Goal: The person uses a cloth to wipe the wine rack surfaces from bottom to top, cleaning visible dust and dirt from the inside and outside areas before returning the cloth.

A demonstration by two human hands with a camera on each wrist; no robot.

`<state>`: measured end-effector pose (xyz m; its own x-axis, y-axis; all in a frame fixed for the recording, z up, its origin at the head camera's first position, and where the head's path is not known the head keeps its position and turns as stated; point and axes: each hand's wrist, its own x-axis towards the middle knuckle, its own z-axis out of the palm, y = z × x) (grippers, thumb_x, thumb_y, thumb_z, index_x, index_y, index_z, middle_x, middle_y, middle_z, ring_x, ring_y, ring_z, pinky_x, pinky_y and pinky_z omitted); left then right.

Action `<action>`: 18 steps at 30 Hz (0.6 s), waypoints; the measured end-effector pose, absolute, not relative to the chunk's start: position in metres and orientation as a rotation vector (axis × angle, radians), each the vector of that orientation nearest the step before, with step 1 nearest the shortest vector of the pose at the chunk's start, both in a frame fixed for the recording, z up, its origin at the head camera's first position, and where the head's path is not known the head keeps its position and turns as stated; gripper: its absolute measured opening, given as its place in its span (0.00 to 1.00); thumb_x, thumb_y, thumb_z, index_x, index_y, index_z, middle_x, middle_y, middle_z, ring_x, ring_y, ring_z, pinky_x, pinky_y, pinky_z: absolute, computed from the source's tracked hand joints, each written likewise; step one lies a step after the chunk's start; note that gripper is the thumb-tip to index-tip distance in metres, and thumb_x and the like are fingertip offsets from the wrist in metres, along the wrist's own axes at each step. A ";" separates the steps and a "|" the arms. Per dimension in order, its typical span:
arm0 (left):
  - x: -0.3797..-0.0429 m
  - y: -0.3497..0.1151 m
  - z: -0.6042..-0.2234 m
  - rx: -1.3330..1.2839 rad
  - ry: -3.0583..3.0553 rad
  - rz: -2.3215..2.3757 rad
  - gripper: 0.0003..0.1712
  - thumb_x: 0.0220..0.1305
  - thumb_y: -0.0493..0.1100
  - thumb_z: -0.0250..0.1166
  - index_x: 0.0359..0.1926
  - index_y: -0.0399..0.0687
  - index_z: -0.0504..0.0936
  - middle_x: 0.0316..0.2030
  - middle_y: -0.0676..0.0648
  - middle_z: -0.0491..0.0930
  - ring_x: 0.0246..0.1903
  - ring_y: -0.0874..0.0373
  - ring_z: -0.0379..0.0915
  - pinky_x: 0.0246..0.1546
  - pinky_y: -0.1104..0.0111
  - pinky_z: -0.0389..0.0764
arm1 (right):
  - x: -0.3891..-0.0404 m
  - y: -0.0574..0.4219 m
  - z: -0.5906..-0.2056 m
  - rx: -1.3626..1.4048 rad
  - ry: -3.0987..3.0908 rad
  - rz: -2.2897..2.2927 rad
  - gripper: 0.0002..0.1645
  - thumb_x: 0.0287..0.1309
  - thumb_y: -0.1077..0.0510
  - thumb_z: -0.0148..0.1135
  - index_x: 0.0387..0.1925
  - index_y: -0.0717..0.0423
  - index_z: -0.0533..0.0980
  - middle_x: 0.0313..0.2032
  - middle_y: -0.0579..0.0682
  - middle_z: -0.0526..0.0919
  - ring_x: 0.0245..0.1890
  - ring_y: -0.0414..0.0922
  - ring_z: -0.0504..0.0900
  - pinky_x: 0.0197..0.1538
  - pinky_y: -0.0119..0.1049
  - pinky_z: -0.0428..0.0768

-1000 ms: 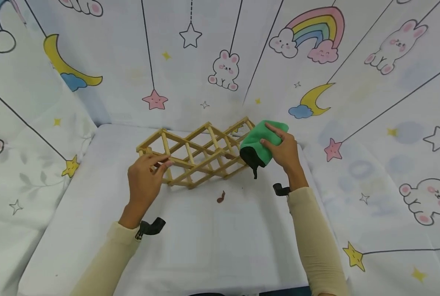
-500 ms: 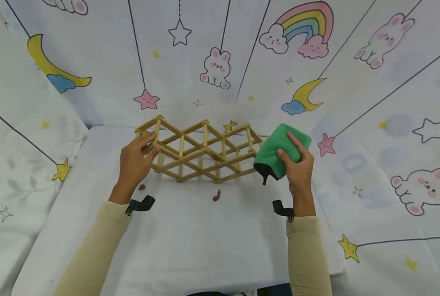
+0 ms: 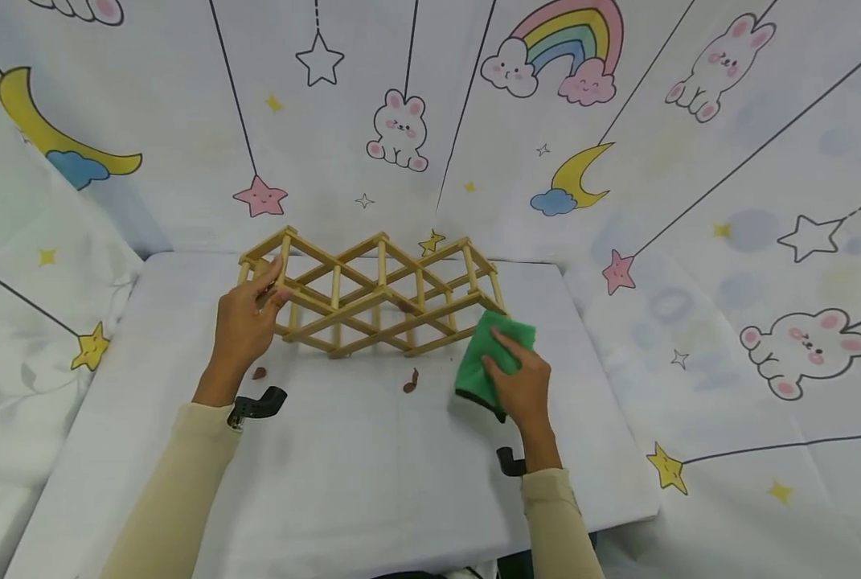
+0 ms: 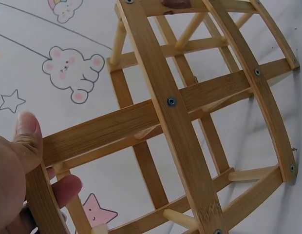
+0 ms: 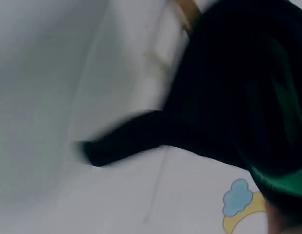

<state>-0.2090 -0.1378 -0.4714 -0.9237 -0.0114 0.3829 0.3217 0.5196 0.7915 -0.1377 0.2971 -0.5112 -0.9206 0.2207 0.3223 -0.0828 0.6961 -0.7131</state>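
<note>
A folding lattice rack of light wooden slats (image 3: 383,294) stands across the back of the table. My left hand (image 3: 240,326) pinches a slat at its left end; in the left wrist view the thumb (image 4: 27,134) lies over the slat, with fingers behind. My right hand (image 3: 526,384) grips a green cloth (image 3: 482,363) with a dark edge, at the rack's lower right front corner. Whether cloth and rack touch is unclear. Blurred dark fabric of the cloth (image 5: 214,87) fills much of the right wrist view, and the right fingers are mostly hidden there.
Two small brown pieces lie on the white table, a curved one (image 3: 411,381) in front of the rack and a smaller one (image 3: 260,373) near the left wrist. A printed white sheet (image 3: 343,153) hangs close behind the rack.
My right hand has brought the green cloth from the rack's right end down and toward me, to the front corner. The left hand keeps its hold at the left end. The head view has shifted.
</note>
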 end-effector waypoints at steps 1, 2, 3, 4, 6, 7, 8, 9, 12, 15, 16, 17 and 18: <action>-0.209 -0.139 -0.471 -0.256 -2.420 -1.383 0.33 0.76 0.43 0.65 0.78 0.49 0.70 0.72 0.39 0.75 0.62 0.36 0.82 0.61 0.60 0.83 | -0.141 0.295 -0.509 -0.102 -2.411 1.140 0.33 0.63 0.57 0.78 0.68 0.37 0.81 0.67 0.60 0.82 0.65 0.60 0.83 0.59 0.58 0.85; -0.209 -0.139 -0.470 -0.257 -2.418 -1.397 0.32 0.76 0.43 0.65 0.78 0.49 0.70 0.72 0.39 0.75 0.62 0.36 0.82 0.59 0.68 0.83 | -0.145 0.294 -0.506 -0.099 -2.293 1.176 0.34 0.64 0.57 0.77 0.69 0.39 0.80 0.68 0.59 0.82 0.66 0.59 0.82 0.61 0.58 0.84; -0.210 -0.140 -0.470 -0.259 -2.412 -1.411 0.32 0.76 0.42 0.65 0.78 0.48 0.70 0.72 0.39 0.75 0.62 0.36 0.82 0.57 0.76 0.82 | -0.150 0.292 -0.505 -0.094 -2.207 1.190 0.34 0.64 0.58 0.77 0.70 0.40 0.79 0.68 0.58 0.81 0.67 0.57 0.81 0.63 0.57 0.83; -0.210 -0.141 -0.470 -0.258 -2.412 -1.424 0.32 0.77 0.42 0.65 0.77 0.49 0.70 0.72 0.39 0.75 0.63 0.37 0.81 0.55 0.83 0.79 | -0.155 0.291 -0.506 -0.097 -2.164 1.181 0.35 0.64 0.59 0.76 0.71 0.41 0.78 0.68 0.58 0.81 0.67 0.57 0.81 0.63 0.57 0.83; -0.209 -0.141 -0.471 -0.251 -2.412 -1.455 0.32 0.77 0.43 0.65 0.77 0.50 0.70 0.71 0.40 0.75 0.64 0.38 0.81 0.52 0.91 0.72 | -0.162 0.289 -0.510 -0.137 -2.172 1.147 0.35 0.65 0.59 0.75 0.72 0.43 0.77 0.68 0.57 0.81 0.67 0.57 0.82 0.63 0.56 0.84; -0.208 -0.141 -0.471 -0.246 -2.420 -1.464 0.32 0.77 0.43 0.65 0.77 0.51 0.70 0.72 0.41 0.74 0.65 0.38 0.80 0.52 0.90 0.74 | -0.162 0.288 -0.514 -0.165 -2.215 1.128 0.35 0.64 0.60 0.76 0.71 0.43 0.77 0.67 0.57 0.82 0.66 0.57 0.83 0.62 0.57 0.84; -0.208 -0.142 -0.472 -0.244 -2.427 -1.462 0.32 0.77 0.43 0.65 0.77 0.52 0.71 0.72 0.42 0.75 0.65 0.38 0.80 0.52 0.90 0.73 | -0.161 0.289 -0.517 -0.194 -2.275 1.112 0.35 0.63 0.60 0.77 0.70 0.43 0.78 0.66 0.58 0.83 0.64 0.58 0.84 0.61 0.57 0.85; -0.207 -0.142 -0.473 -0.241 -2.435 -1.458 0.32 0.77 0.44 0.65 0.77 0.52 0.71 0.72 0.43 0.75 0.65 0.39 0.80 0.52 0.91 0.73 | -0.158 0.290 -0.518 -0.210 -2.353 1.095 0.35 0.62 0.59 0.78 0.69 0.42 0.79 0.65 0.60 0.83 0.63 0.59 0.85 0.58 0.58 0.86; -0.207 -0.145 -0.472 -0.243 -2.440 -1.452 0.32 0.76 0.45 0.65 0.77 0.52 0.71 0.73 0.46 0.73 0.67 0.40 0.78 0.54 0.90 0.73 | -0.149 0.294 -0.516 -0.229 -2.407 1.141 0.34 0.60 0.59 0.79 0.67 0.40 0.81 0.64 0.61 0.83 0.62 0.60 0.85 0.56 0.59 0.87; -0.207 -0.149 -0.469 -0.242 -2.429 -1.461 0.32 0.77 0.45 0.65 0.77 0.51 0.71 0.74 0.48 0.72 0.68 0.40 0.77 0.53 0.92 0.70 | -0.149 0.293 -0.514 -0.257 -2.280 1.216 0.34 0.62 0.58 0.78 0.68 0.38 0.80 0.67 0.57 0.82 0.65 0.57 0.83 0.59 0.57 0.86; -0.207 -0.150 -0.469 -0.240 -2.427 -1.467 0.32 0.77 0.46 0.65 0.77 0.51 0.71 0.74 0.48 0.72 0.69 0.40 0.76 0.54 0.91 0.71 | -0.152 0.291 -0.518 -0.271 -2.237 1.225 0.34 0.63 0.57 0.78 0.69 0.38 0.79 0.67 0.55 0.82 0.65 0.56 0.83 0.59 0.55 0.86; -0.207 -0.152 -0.468 -0.235 -2.429 -1.476 0.32 0.77 0.46 0.65 0.77 0.52 0.71 0.74 0.48 0.72 0.69 0.40 0.75 0.55 0.90 0.72 | -0.154 0.289 -0.523 -0.282 -2.219 1.244 0.34 0.64 0.56 0.77 0.70 0.39 0.78 0.68 0.54 0.81 0.66 0.56 0.82 0.60 0.54 0.85; -0.206 -0.153 -0.468 -0.225 -2.436 -1.482 0.32 0.77 0.47 0.64 0.77 0.53 0.70 0.74 0.48 0.72 0.69 0.40 0.75 0.56 0.89 0.72 | -0.155 0.286 -0.528 -0.316 -2.243 1.255 0.34 0.64 0.55 0.77 0.70 0.39 0.77 0.68 0.54 0.81 0.66 0.56 0.83 0.60 0.53 0.86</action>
